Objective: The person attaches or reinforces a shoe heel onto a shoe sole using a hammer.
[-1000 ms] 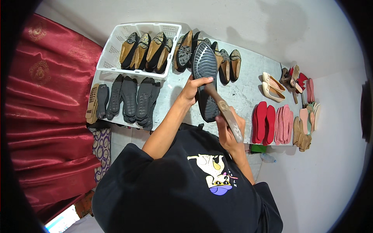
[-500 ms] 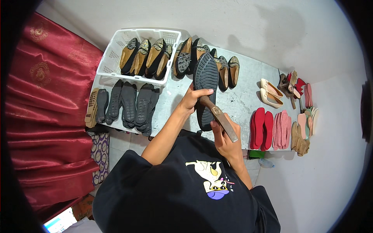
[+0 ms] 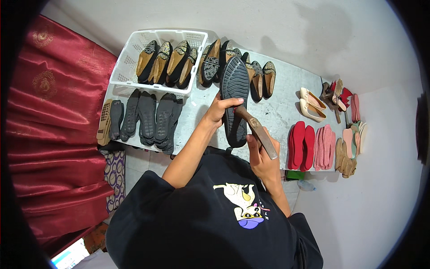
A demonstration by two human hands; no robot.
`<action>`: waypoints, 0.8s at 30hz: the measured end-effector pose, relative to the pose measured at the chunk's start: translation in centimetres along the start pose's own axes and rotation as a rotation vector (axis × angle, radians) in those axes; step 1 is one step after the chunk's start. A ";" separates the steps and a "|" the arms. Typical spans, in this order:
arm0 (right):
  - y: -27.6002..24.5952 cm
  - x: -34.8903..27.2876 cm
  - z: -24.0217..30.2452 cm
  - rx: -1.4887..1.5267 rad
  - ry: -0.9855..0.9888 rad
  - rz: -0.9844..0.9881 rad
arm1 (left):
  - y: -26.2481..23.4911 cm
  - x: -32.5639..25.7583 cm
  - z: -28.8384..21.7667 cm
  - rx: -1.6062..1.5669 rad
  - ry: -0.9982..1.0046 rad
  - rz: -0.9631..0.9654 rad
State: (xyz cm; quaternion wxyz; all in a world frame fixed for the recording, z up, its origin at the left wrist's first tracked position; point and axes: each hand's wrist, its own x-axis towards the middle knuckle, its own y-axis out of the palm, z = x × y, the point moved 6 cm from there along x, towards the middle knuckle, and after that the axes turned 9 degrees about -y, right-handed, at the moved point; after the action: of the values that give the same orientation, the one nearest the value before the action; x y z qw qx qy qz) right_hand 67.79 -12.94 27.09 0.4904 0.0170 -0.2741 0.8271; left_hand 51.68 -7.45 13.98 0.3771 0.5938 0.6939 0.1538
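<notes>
While our left hand [image 3: 217, 111] is curling round the black sole [image 3: 234, 80], thumb on top, our right hand [image 3: 265, 162] is wrapping its fingers round the hammer [image 3: 259, 130]. The hammer's end is showing nearer the sole's right edge than a moment ago, so maybe we are working a new spot, holding the sole up by the counter's [image 3: 278, 107] near edge.
</notes>
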 end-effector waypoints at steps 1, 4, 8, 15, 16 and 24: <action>0.0 0.0 -0.1 0.003 0.006 0.001 | -0.1 0.1 0.1 -0.008 -0.005 0.008; 0.2 0.1 -0.2 -0.007 0.032 0.004 | -0.4 0.3 0.3 -0.009 -0.009 0.016; 0.6 -0.1 -0.1 0.026 0.016 0.030 | -0.1 0.0 0.3 0.000 -0.018 -0.017; 0.8 0.0 -0.1 0.023 0.053 0.076 | -0.2 -0.1 0.2 0.012 0.002 -0.007; 0.6 0.0 0.0 0.006 0.021 0.054 | -0.2 -0.1 0.2 0.013 -0.001 0.000; -0.1 -0.1 -0.1 0.034 0.084 0.034 | -0.3 -0.3 0.4 -0.018 -0.031 0.012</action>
State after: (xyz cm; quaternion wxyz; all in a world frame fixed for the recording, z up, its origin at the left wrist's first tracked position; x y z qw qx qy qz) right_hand 67.91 -12.92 27.07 0.4868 -0.0140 -0.2393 0.8400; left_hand 51.75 -7.91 13.66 0.3923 0.5968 0.6830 0.1529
